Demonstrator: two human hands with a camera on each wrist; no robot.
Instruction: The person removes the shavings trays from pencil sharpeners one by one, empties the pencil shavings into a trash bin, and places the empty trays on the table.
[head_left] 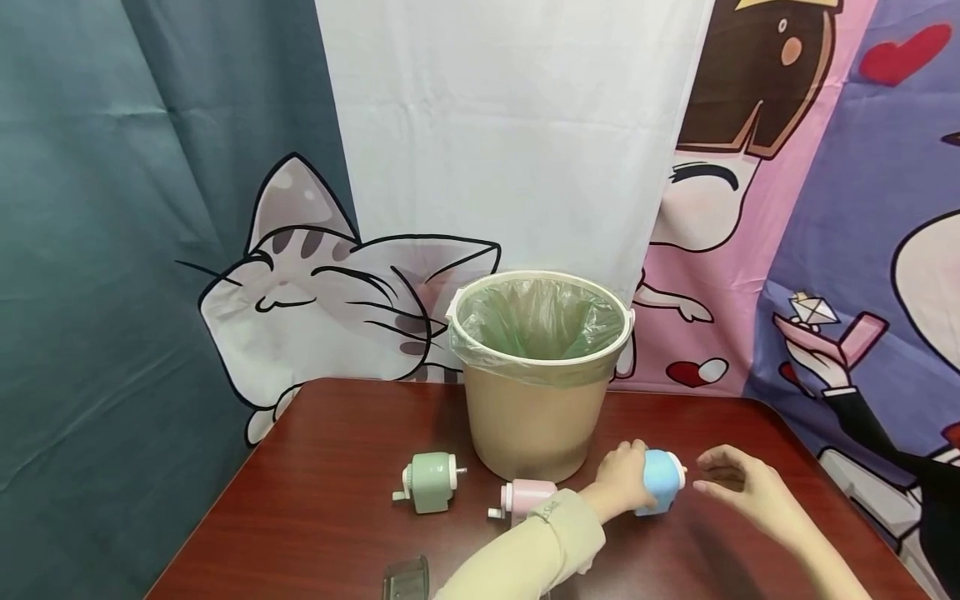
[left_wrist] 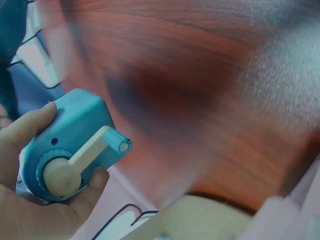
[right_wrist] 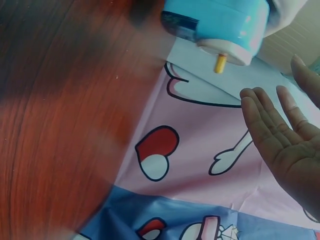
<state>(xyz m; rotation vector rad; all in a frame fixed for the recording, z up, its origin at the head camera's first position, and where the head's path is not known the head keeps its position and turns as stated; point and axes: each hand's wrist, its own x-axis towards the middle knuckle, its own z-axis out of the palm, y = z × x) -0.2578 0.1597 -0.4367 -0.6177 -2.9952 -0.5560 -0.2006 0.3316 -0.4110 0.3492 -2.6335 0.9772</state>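
Note:
My left hand (head_left: 618, 481) grips a blue crank pencil sharpener (head_left: 662, 482) by its body, right of the bin. In the left wrist view the sharpener's crank handle (left_wrist: 92, 150) faces the camera, with thumb and fingers on opposite sides of the case. A short yellow pencil end (right_wrist: 220, 63) sticks out of the white front, seen in the right wrist view. My right hand (head_left: 738, 483) is just to the right of that front, fingers loosely extended and holding nothing. A pink sharpener (head_left: 531, 495), partly behind the left sleeve, and a green sharpener (head_left: 431, 485) stand on the table.
A beige bin (head_left: 532, 417) with a thin plastic liner stands at the back of the reddish-brown table (head_left: 315, 483). A dark object (head_left: 406, 581) lies at the front edge of view, partly cut off. A printed cartoon curtain (head_left: 480, 125) hangs behind.

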